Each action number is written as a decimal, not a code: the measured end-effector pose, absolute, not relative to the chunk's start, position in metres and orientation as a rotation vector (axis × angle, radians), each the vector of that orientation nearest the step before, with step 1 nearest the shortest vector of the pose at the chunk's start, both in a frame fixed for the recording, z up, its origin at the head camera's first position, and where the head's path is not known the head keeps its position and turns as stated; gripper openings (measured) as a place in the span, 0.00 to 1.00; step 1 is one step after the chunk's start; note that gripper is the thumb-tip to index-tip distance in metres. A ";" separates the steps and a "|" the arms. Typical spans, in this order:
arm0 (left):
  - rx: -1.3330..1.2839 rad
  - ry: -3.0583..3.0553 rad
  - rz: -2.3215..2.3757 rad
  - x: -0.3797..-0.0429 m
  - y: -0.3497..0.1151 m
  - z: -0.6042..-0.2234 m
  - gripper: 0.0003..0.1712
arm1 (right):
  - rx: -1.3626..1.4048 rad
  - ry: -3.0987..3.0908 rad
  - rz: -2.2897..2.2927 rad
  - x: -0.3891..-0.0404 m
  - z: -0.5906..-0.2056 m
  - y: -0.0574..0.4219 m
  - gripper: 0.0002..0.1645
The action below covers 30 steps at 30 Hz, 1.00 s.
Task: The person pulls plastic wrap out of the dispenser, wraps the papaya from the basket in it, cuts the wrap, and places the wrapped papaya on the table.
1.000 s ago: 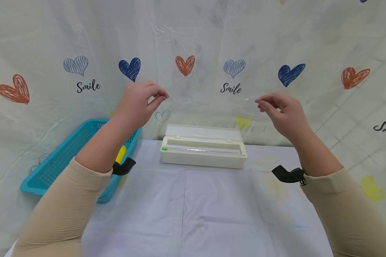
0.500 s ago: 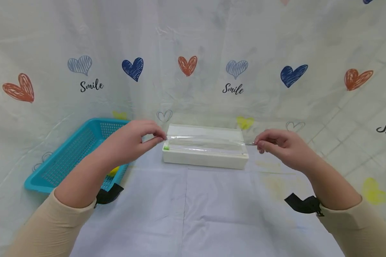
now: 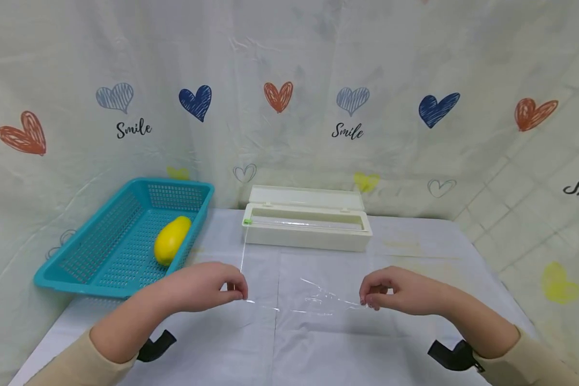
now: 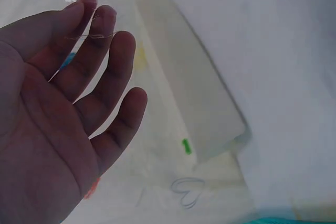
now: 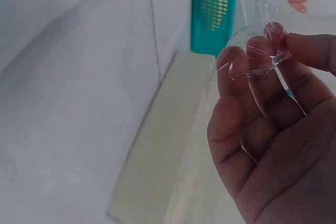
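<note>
A thin clear sheet of cling film [image 3: 313,301] spans the space between my two hands over the white cloth in the head view. My left hand [image 3: 205,289] pinches its left corner between thumb and fingertips. At the opposite corner my right hand [image 3: 402,292] pinches it likewise; the right wrist view shows the film [image 5: 254,71] bunched at the fingertips. Behind them stands a white cling film box [image 3: 309,238], lid [image 3: 306,198] raised, with a film roll [image 3: 304,223] inside. The film's left edge runs back towards the box; most of the sheet is too transparent to trace.
A turquoise plastic basket [image 3: 98,289] stands at the left, with a smooth yellow fruit [image 3: 172,240], lemon-like, inside. Behind the table hangs a pale curtain [image 3: 309,48] printed with hearts and words. White cloth [image 3: 318,354] covers the table.
Both hands, raised a second ago, have come down past the box towards me, drawing the cling film forward. The basket's fruit now shows fully beyond my left arm.
</note>
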<state>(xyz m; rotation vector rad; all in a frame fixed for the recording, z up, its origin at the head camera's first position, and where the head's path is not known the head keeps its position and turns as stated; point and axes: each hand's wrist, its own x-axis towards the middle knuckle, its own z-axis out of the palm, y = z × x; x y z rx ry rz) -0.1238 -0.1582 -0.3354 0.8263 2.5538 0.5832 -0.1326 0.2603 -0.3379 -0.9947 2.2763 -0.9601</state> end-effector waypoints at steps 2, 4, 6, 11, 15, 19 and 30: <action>0.831 2.511 0.579 -0.120 -0.156 -0.349 0.06 | -0.965 2.235 -0.943 -0.131 -0.350 0.260 0.10; 0.824 2.472 0.575 -0.116 -0.155 -0.362 0.05 | -0.941 2.212 -0.927 -0.129 -0.362 0.260 0.08; 0.819 2.447 0.568 -0.113 -0.153 -0.374 0.05 | -0.932 2.209 -0.908 -0.127 -0.373 0.260 0.07; 0.854 2.469 0.532 -0.110 -0.152 -0.394 0.04 | -0.978 2.257 -0.880 -0.122 -0.393 0.261 0.06; 0.898 2.505 0.483 -0.108 -0.152 -0.405 0.03 | -1.010 2.323 -0.817 -0.116 -0.406 0.259 0.04; 0.932 2.525 0.426 -0.108 -0.152 -0.416 0.04 | -1.020 2.413 -0.697 -0.112 -0.419 0.255 0.03; 0.858 2.556 0.366 -0.106 -0.146 -0.426 0.03 | -0.900 2.481 -0.600 -0.106 -0.428 0.251 0.05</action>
